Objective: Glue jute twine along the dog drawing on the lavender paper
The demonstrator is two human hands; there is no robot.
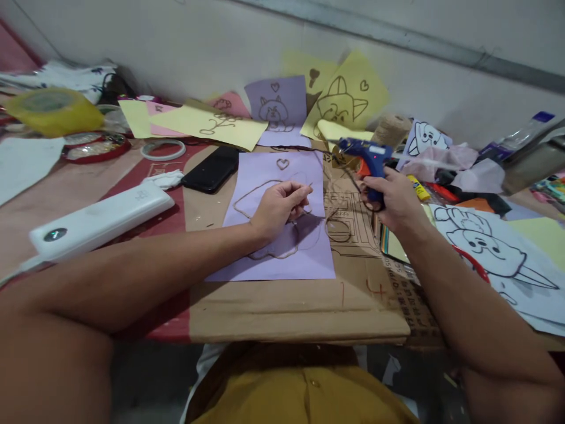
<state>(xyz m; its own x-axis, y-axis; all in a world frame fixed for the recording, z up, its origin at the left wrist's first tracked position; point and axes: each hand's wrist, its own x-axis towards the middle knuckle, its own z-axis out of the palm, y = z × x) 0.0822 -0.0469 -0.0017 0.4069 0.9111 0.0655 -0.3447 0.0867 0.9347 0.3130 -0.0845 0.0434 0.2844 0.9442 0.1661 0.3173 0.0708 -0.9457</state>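
A purple sheet (269,272) lies on the cardboard, with brown string along parts of a drawn outline and a small heart near its top. Over the middle of the sheet is my left hand (282,206), its thumb and fingers pinched on a thin piece of string. To the right of the sheet, my right hand (392,197) grips the handle of a blue glue gun (375,156) with an orange trigger. The gun is held raised, its nozzle pointing left. A loop of string (339,231) extends past the sheet's right edge.
Left are a white power bank (103,221), black phone (212,169), tape rings (163,150) and yellow tape (53,109). Decorated purple and yellow sheets (339,97) lean on the back wall. Right are a twine spool (392,131), red scissors (471,262), and a cartoon drawing (489,247).
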